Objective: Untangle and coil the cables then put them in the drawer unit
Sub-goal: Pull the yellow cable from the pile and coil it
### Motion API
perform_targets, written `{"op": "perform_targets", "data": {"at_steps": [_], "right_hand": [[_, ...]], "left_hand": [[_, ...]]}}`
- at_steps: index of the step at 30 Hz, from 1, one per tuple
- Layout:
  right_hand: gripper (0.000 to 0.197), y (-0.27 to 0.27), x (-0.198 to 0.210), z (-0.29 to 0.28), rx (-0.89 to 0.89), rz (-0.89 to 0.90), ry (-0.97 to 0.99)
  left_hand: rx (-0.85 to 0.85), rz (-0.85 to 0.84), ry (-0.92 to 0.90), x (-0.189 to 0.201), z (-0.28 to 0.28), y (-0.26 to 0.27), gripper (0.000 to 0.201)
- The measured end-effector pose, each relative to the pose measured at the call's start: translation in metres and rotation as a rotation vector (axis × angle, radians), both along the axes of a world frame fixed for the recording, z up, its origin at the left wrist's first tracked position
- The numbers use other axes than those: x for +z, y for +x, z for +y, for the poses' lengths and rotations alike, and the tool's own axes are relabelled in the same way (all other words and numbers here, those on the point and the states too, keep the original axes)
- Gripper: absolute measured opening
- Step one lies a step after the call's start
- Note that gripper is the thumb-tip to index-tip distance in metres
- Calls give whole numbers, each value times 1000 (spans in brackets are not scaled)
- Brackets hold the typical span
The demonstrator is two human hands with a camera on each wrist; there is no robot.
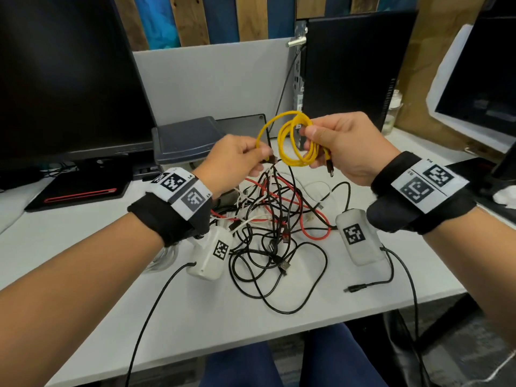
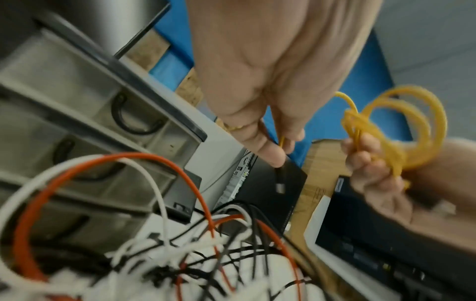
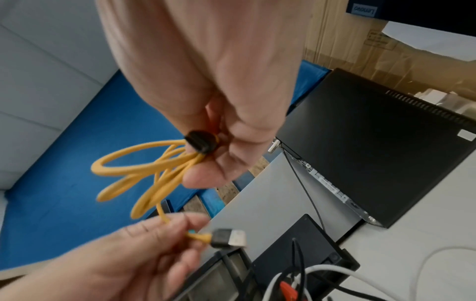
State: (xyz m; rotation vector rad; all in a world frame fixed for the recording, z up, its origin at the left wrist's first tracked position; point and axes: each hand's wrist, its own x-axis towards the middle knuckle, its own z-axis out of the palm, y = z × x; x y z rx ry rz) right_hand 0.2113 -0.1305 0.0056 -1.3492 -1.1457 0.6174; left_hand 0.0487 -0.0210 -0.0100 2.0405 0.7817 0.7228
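A yellow cable (image 1: 291, 138) is held up over the desk, mostly wound into loops. My right hand (image 1: 343, 146) pinches the bundled loops (image 3: 154, 173) (image 2: 401, 130), with one plug hanging below it (image 1: 330, 166). My left hand (image 1: 237, 160) pinches the cable's free end just behind its USB plug (image 3: 229, 237) (image 2: 280, 184). Below both hands a tangle of black, red and white cables (image 1: 273, 219) lies on the white desk (image 1: 69, 238). The grey drawer unit (image 1: 185, 139) (image 2: 85, 130) stands behind the tangle, and its drawer fronts show in the left wrist view.
A dark monitor (image 1: 67, 76) stands at the back left, a black computer case (image 1: 354, 68) at the back right. A black tablet with a red stripe (image 1: 81, 188) lies on the left. Two white tagged boxes (image 1: 209, 252) (image 1: 358, 238) flank the tangle. A loose black plug (image 1: 356, 288) lies near the front edge.
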Motion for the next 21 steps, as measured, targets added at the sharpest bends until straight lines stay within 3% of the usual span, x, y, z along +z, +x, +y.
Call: {"op": "perform_targets", "data": {"at_steps": [2,4,9,14,17,21], "right_hand": [[15,-1,-3,-1,13,-67,-63],[16,-2,-6,-1,-4,-139,-105],[16,-4,-8,2,-31,-120,-95],[17,-4,-7,1,11,-5,-95],[16,-5,-8,3,-21,-54,-78],[18,-5,-8,6,-91,-149,-11]], "left_hand": [[23,-190,-201,7,0,2,15],[-29,-260,-327,12,-3,2,16],[-147,-208,-439,9,-6,3,21],[-216,-298,-544,8,-6,4,22],[-232,-277,-564,9,-9,9,18],[-229,-272,-679,13,-17,10,37]]}}
